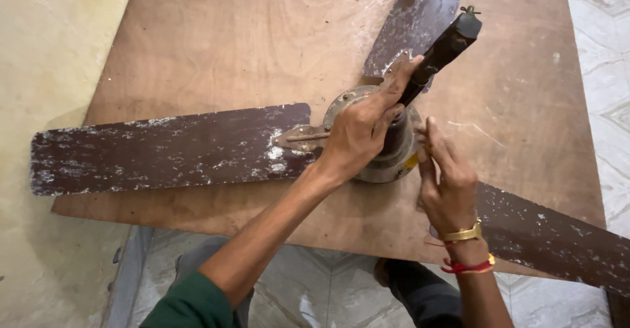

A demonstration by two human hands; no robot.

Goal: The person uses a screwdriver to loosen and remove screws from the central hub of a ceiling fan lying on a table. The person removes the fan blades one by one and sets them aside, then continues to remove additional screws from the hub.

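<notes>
Gripping the fan's down rod (441, 51), left hand (359, 131); right hand (447, 182) touches motor housing (387, 165).

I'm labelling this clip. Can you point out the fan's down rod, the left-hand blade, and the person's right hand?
down rod (441, 51), head view, mid shaft.
left-hand blade (164, 149), head view, middle of its face.
right hand (447, 182), head view, back of hand.

Obstacles: three flaking dark-brown fan blades, one (170, 151) running out left of the grip, one (420, 13) beyond it, one (551, 236) to its right; black down-rod (443, 49) slanting up past the gripping left hand (361, 134). Free room: bare brown plywood tabletop (243, 45) in the wedges between blades, widest beyond-left of the grip.
</notes>
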